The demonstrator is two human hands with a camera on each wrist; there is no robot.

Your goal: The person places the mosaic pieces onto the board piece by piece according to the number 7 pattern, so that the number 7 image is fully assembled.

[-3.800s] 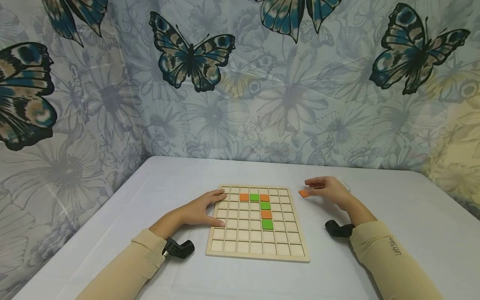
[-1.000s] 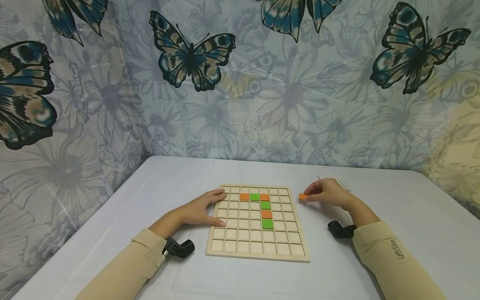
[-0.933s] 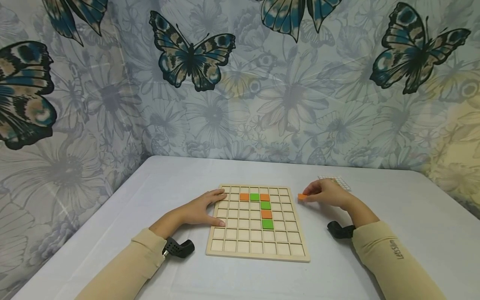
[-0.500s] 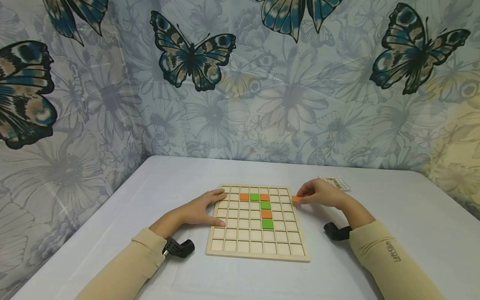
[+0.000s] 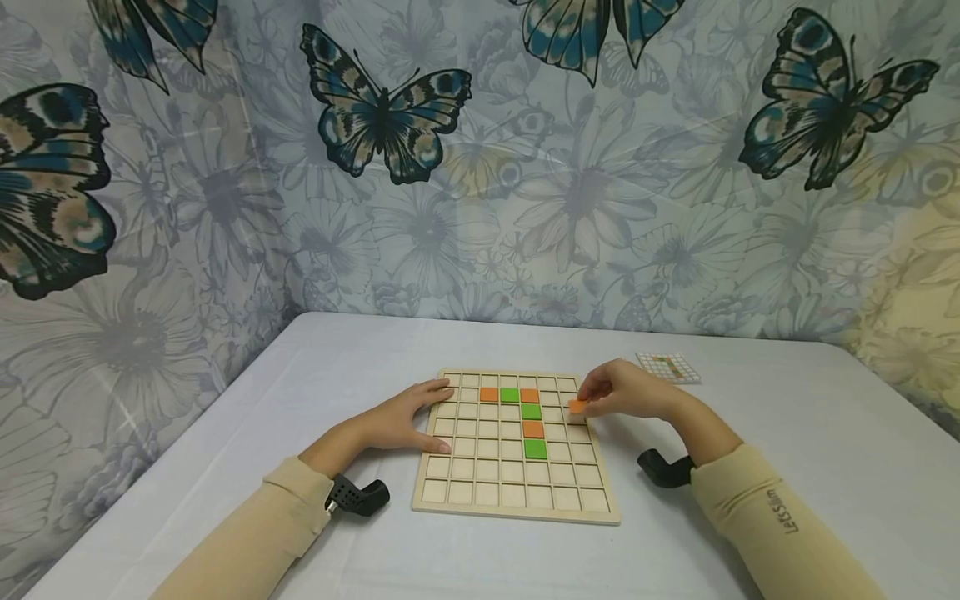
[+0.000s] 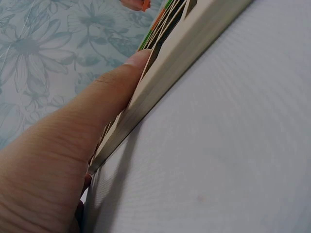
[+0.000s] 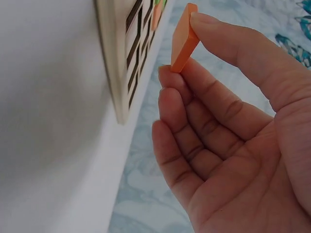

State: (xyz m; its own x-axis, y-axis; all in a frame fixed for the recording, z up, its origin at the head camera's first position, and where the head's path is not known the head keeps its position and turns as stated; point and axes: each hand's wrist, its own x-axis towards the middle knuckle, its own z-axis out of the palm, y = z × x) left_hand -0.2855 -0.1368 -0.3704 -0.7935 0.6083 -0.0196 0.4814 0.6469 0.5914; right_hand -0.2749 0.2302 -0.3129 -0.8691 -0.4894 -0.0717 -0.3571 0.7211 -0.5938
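Observation:
A wooden grid board [image 5: 487,472] lies on the white table in the head view. My left hand [image 5: 395,418] rests on its left edge, thumb and fingers spread; in the left wrist view the straight thumb [image 6: 109,87] lies along the rim. Between thumb and fingertips my right hand [image 5: 628,390] pinches an orange square tile [image 5: 577,407], held over the board's right side. The right wrist view shows the tile [image 7: 184,39] tilted, gripped at its edges. Orange and green tiles sit in the grid, a row with a green middle tile [image 5: 509,395] and a column ending in a green tile [image 5: 535,449].
A small card with a printed grid [image 5: 669,367] lies behind the right hand, to the right of the board. A patterned butterfly cloth [image 5: 480,250] hangs beyond the table's back edge. Each wrist bears a black camera mount [image 5: 664,469].
My right hand took hold of the orange tile on the table and has carried it left over the board's right edge. The printed card is now uncovered. The left hand has stayed still.

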